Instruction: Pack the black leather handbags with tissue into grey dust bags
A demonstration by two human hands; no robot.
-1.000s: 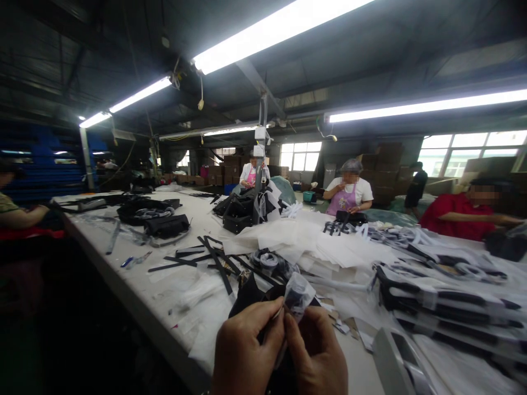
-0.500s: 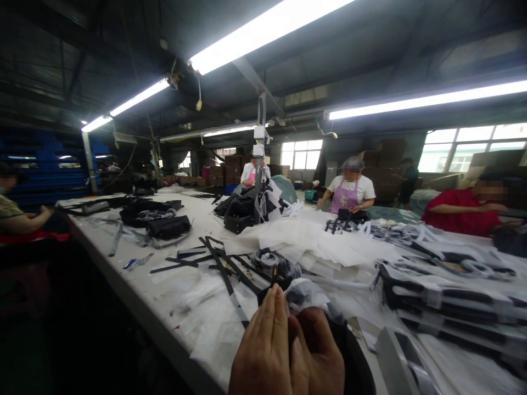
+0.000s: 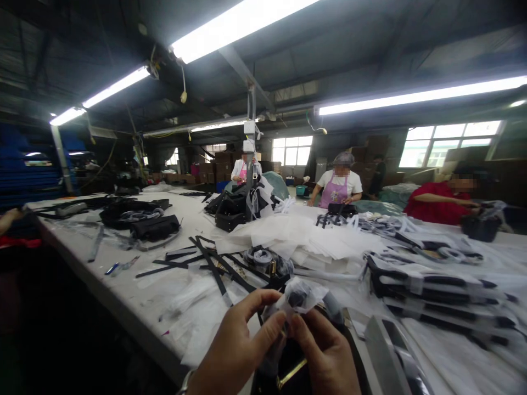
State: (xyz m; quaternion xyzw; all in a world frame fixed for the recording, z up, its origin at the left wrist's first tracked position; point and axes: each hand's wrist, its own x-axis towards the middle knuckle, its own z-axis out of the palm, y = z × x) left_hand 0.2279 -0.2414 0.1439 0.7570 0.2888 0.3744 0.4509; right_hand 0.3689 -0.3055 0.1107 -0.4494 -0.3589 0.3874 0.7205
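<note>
Two hands: the person's left hand (image 3: 236,348) and right hand (image 3: 329,351) have opened out from the pressed-together pose of a moment ago, so more of the work between them shows.
Left fingers: thumb and bent forefinger now close on the clear wrap (image 3: 307,291) from its left side, where they lay straight before.
Right fingers: thumb and forefinger pinch the wrap's lower edge, close to the left thumb.
Black bag: the bag (image 3: 297,385) sits below and between the hands at the near side of the table (image 3: 135,296); its gold zipper (image 3: 292,374) has come into view.
Grey handle: the covered curve (image 3: 332,307) rises just beside the wrap, on its right.
Gold buckle: it (image 3: 272,267) stands just beyond the left fingertips, touched by neither hand.
Meaning: the handling appears centred on the wrapped part, not the zipper; whether the wrap is being fastened or loosened cannot be told.
Around: black straps (image 3: 209,266) and white sheets (image 3: 288,236) lie farther back.
</note>
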